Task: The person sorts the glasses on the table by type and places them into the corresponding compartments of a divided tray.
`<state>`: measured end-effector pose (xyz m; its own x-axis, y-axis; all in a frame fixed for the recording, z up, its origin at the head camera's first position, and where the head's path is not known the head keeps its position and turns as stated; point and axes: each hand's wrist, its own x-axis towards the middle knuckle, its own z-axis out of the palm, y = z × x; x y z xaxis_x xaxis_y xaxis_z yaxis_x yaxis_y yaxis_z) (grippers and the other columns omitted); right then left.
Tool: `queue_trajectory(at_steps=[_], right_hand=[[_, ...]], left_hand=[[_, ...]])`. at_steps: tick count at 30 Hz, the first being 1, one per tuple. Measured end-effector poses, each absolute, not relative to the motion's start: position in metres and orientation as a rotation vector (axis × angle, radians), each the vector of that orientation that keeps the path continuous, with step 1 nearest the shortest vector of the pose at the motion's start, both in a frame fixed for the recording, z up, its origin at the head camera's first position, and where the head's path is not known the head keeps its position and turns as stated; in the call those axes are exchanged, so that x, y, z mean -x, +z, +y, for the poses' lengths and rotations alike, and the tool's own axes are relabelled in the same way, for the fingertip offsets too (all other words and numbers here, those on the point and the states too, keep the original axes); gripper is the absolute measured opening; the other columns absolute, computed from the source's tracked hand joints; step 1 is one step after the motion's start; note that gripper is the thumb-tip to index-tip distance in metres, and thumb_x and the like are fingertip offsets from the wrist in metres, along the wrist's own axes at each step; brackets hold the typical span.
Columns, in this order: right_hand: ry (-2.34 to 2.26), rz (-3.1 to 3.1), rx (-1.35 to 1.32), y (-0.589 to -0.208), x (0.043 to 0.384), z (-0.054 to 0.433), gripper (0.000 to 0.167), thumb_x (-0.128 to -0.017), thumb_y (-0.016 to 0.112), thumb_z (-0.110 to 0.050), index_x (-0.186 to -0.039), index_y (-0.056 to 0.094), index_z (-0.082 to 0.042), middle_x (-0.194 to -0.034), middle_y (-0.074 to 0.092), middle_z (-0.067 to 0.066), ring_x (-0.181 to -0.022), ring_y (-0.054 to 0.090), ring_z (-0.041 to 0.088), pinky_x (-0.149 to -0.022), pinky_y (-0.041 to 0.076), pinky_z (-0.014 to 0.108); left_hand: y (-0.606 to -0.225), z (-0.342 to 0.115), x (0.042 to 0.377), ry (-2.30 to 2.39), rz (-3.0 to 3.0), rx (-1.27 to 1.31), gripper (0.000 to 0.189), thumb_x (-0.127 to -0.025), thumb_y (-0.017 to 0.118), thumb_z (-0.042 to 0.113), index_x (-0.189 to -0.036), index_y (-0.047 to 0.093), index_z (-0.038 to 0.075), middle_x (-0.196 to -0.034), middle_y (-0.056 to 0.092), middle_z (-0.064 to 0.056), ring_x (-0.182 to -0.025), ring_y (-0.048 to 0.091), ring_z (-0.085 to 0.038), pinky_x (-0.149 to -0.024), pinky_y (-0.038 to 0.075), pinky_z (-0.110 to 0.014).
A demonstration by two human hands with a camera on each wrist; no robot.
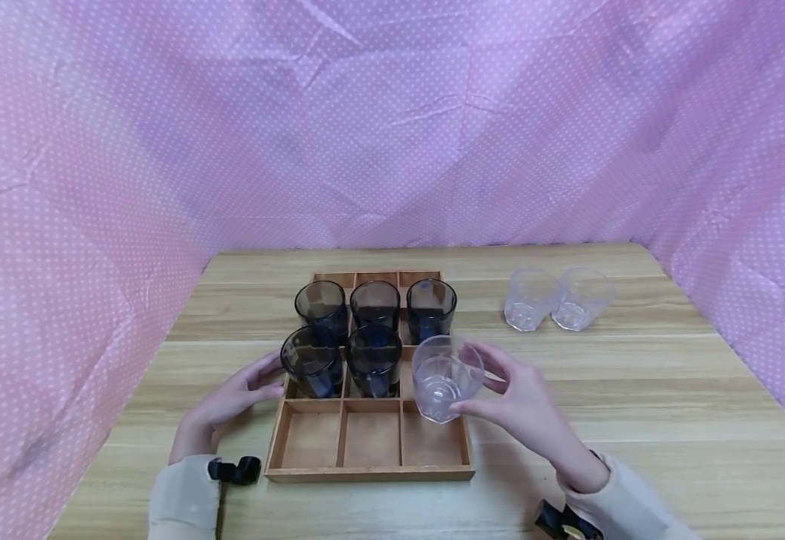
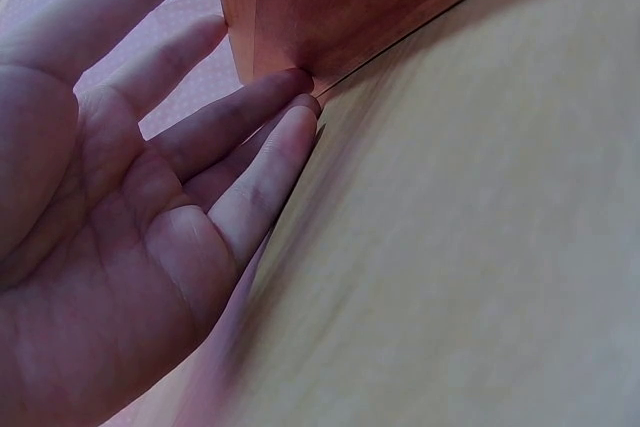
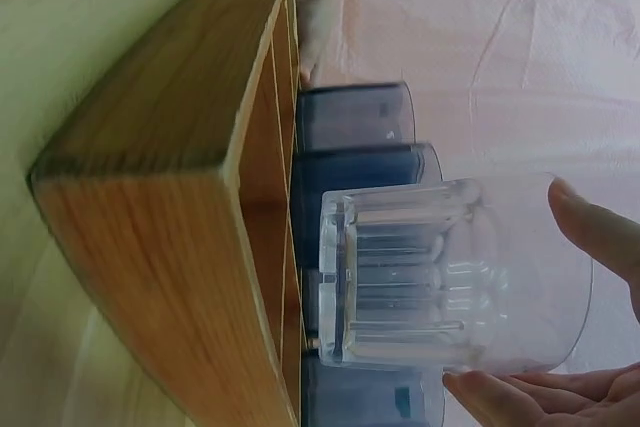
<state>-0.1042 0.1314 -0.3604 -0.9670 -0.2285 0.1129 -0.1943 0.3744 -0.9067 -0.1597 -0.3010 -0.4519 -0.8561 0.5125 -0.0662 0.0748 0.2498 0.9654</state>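
My right hand (image 1: 521,397) holds a clear plastic-looking tumbler (image 1: 443,379) by its side, thumb opposite fingers. In the right wrist view the tumbler (image 3: 420,277) is upright, its base a little above the wooden tray's rim (image 3: 265,97). It hangs over the right column of the divided wooden tray (image 1: 368,475). Three dark tumblers (image 1: 431,307) stand in the back row and two more (image 1: 374,367) in the middle row, at left and centre. Beside the tray's left side is my left hand (image 1: 233,401); its extended fingertips (image 2: 290,137) touch the wall near the tabletop.
Two clear tumblers (image 1: 527,300) stand close together at the back right of the wood-grain table (image 1: 636,397). Pink dotted cloth (image 1: 419,150) hangs behind and along both sides. Thin dividers part the tray's front compartments (image 1: 372,439), whose wooden floors show.
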Motion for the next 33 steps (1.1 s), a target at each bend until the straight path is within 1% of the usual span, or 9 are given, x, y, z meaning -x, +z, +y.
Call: queue_trajectory(at_steps=[7,13,18,26,33], right_hand=[[-1.679,2.537,0.385,-0.361,0.099,0.118,0.078,-0.067,0.089,-0.02,-0.135,0.053,-0.005,-0.129,0.064,0.015,-0.12,0.06,0.033,-0.091,0.055,0.033],[-1.682,2.493,0.416,-0.362,0.096,0.107,0.075,-0.066,0.089,-0.021,-0.133,0.056,-0.01,-0.128,0.065,0.012,-0.119,0.061,0.031,-0.092,0.055,0.033],[-1.681,2.46,0.475,-0.362,0.094,0.1,0.076,-0.067,0.089,-0.021,-0.134,0.055,-0.009,-0.13,0.064,0.014,-0.113,0.064,0.034,-0.091,0.055,0.035],[-1.682,2.445,0.56,-0.361,0.091,0.086,0.079,-0.064,0.09,-0.022,-0.133,0.055,-0.008,-0.128,0.065,0.014,-0.108,0.067,0.03,-0.086,0.056,0.025],[-1.708,2.399,0.602,-0.36,0.09,0.072,0.08,-0.064,0.09,-0.017,-0.134,0.054,-0.008,-0.129,0.064,0.014,-0.112,0.065,0.032,-0.088,0.055,0.026]], left_hand=[[-0.451,-0.301,0.159,1.639,2.162,-0.535,0.074,-0.096,0.057,0.006,-0.151,0.011,-0.01,-0.152,0.017,-0.039,-0.119,0.041,0.018,-0.099,0.038,-0.006],[-0.451,-0.301,0.159,1.644,2.155,-0.536,0.074,-0.096,0.057,0.006,-0.151,0.011,-0.01,-0.152,0.016,-0.039,-0.119,0.041,0.018,-0.099,0.038,-0.006],[-0.451,-0.3,0.159,1.652,2.15,-0.527,0.075,-0.095,0.058,0.006,-0.151,0.011,-0.009,-0.153,0.016,-0.039,-0.119,0.042,0.018,-0.099,0.038,-0.006],[-0.452,-0.3,0.159,1.639,2.168,-0.527,0.074,-0.095,0.057,0.007,-0.151,0.011,-0.01,-0.152,0.016,-0.039,-0.119,0.041,0.019,-0.098,0.038,-0.006],[-0.453,-0.3,0.158,1.632,2.176,-0.542,0.073,-0.096,0.057,0.007,-0.151,0.011,-0.01,-0.152,0.017,-0.039,-0.119,0.041,0.019,-0.098,0.038,-0.006]])
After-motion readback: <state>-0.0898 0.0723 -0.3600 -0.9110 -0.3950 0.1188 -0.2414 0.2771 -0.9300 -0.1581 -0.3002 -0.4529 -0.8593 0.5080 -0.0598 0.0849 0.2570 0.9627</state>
